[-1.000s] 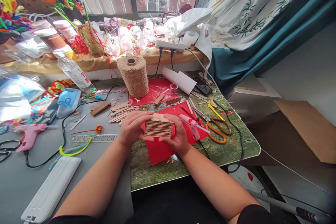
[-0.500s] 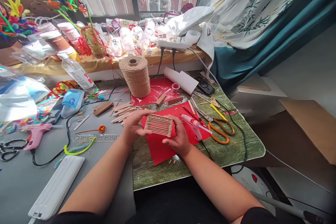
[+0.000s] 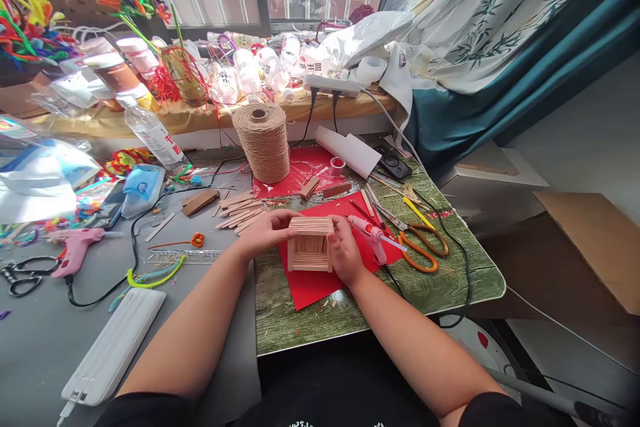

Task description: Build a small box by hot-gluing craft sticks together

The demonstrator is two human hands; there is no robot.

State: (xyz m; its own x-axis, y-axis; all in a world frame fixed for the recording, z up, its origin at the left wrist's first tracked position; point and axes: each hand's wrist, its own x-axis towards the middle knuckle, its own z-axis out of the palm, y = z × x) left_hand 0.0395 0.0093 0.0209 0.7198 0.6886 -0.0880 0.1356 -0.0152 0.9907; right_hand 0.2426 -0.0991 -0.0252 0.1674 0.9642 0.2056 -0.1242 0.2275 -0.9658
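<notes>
A small box built from stacked wooden craft sticks (image 3: 311, 263) is held up between both hands, its open side facing me and slats lining the inside. My left hand (image 3: 270, 230) grips its left side, and my right hand (image 3: 346, 252) grips its right side. Below the box lies a sheet of red paper (image 3: 305, 290). A pink hot glue gun (image 3: 371, 235) rests just right of my right hand. Loose craft sticks (image 3: 240, 211) are piled beyond my left hand.
Orange-handled scissors (image 3: 420, 253) lie on the right of the green board (image 3: 450, 293). Behind stands a twine spool (image 3: 263, 147). Another pink glue gun (image 3: 77, 252), a white power strip (image 3: 115, 347) and a clear ruler (image 3: 185, 257) lie to the left.
The stick box has been turned in my hands, so its open side now faces me instead of a slatted face. The view has shifted slightly.
</notes>
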